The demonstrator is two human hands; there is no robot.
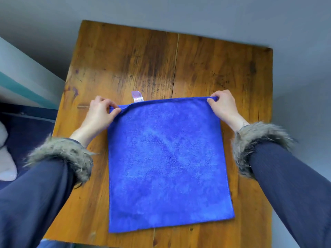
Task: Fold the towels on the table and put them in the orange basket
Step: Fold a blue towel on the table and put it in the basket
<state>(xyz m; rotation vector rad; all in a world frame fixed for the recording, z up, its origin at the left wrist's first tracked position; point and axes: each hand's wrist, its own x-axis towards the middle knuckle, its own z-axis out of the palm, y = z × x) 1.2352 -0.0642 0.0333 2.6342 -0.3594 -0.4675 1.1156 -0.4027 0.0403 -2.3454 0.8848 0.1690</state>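
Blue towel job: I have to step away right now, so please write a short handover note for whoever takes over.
Left hand: pinches the far left corner of the blue towel.
Right hand: pinches the far right corner.
Towel: lies spread flat on the wooden table, its white tag sticking out past the far edge.
Done: towel laid out and both far corners gripped; no fold shows yet.
Left: fold it, probably by bringing the far edge toward the near edge, then put it in the orange basket, which is not in view. No other towels are in view either.
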